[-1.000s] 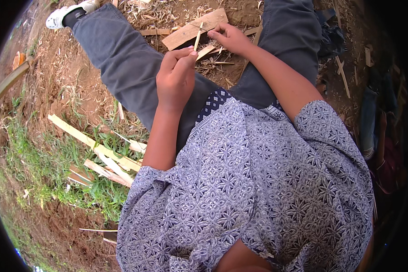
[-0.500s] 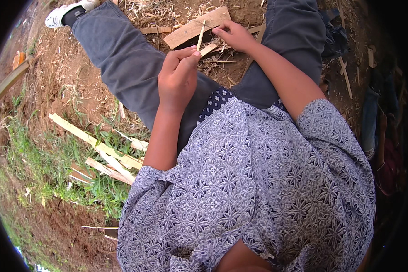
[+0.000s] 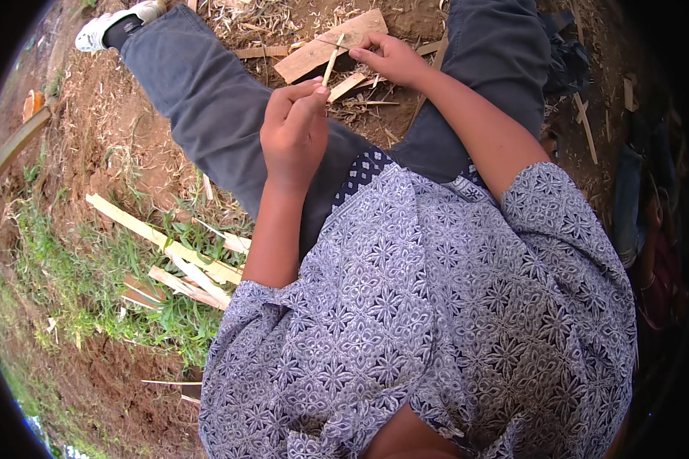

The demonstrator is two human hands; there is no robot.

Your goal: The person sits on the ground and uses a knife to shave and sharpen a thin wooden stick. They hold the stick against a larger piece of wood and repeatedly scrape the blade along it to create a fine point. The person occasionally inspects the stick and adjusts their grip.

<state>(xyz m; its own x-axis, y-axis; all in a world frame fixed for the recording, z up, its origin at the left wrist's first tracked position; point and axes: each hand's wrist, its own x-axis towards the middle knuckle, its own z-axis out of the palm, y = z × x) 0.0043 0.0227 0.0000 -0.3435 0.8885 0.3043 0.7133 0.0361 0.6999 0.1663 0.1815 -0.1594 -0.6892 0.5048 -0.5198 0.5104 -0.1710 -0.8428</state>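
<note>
Bamboo sliver [image 3: 331,67], thin and pale, is sitting upper centre of the frame; I am pinching its lower end in my curled left hand [image 3: 293,134] while my right hand [image 3: 390,57] is closing fingertips on its top. Wooden board [image 3: 325,47] is lying beneath; split bamboo strips [image 3: 172,252] are resting on grass, left.

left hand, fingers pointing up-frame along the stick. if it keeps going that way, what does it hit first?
Probably the flat wood board on the ground. The left hand pinches the thin stick, which points up toward the board's middle. Depth is unclear: the hand may sit well above the board. The right hand is off to the side.
</note>
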